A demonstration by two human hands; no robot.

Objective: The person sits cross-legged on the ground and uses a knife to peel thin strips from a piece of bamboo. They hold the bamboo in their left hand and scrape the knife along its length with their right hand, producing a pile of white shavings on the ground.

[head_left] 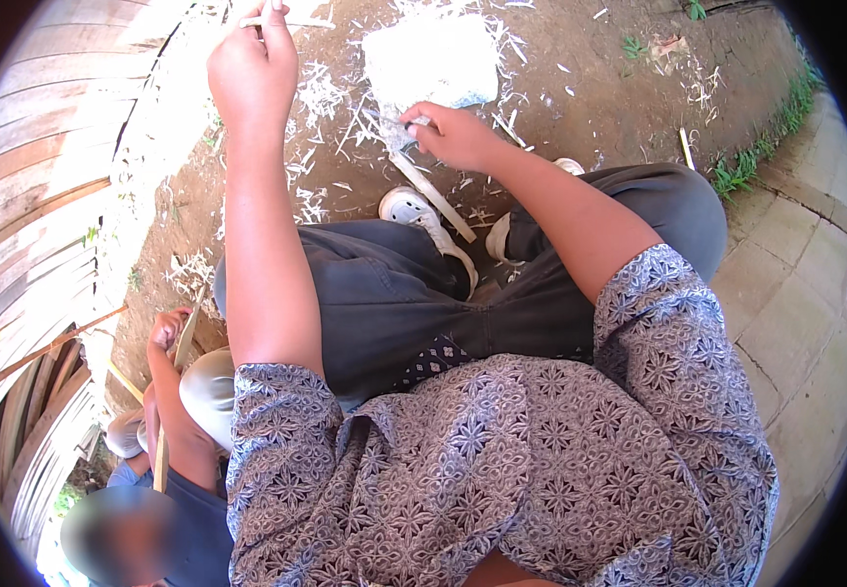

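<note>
My left hand is stretched forward at the top edge, its fingers closed on a thin pale wooden strip that sticks out to the right. Partly cut off by the frame, its fingertips are hard to see in the glare. Lower and to the right, my right hand grips a small knife whose thin blade points left. Just beyond it lies a bright white block, too washed out to tell its material. A flat pale wooden stick slants between my shoes.
Curled wood shavings litter the brown dirt around the block. At lower left a co-worker's hand holds a long wooden strip. Wooden slats line the left side; paving slabs and grass lie to the right.
</note>
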